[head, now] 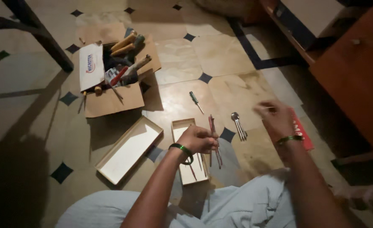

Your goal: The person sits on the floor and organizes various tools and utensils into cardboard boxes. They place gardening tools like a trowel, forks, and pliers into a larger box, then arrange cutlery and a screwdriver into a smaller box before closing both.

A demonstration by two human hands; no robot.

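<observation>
The fingers of the left hand (201, 139) are clenching around a small bundle of thin reddish tools (214, 141), which are standing roughly upright and poking out above and below the fist; a green bangle (182, 151) is sitting on that wrist. Directly beneath the fist, at six o'clock, a narrow open box (179, 131) is lying on the floor, and a couple more thin tools (195, 169) are resting inside it. At nine o'clock from the left hand, a wider, shallow open box (127, 150) is lying at a slant, just beside the narrow one.

The right hand (275, 116) is hovering at three o'clock from the left, well apart from it and blurred; I cannot tell whether its fingers are holding anything or hanging loose. A green bangle (289, 138) is circling that wrist too, and a flat red packet (301, 134) is peeking out from under the hand.

Between the two hands, a cluster of metal spoon-like pieces (238, 126) is lying on the tiled floor (220, 55). At twelve o'clock from the left hand, a small green-handled screwdriver (195, 101) is lying alone. Farther out at eleven o'clock, a cardboard box (110, 101) with its flaps spread is holding a jumble of larger tools with yellow and red handles.
</observation>
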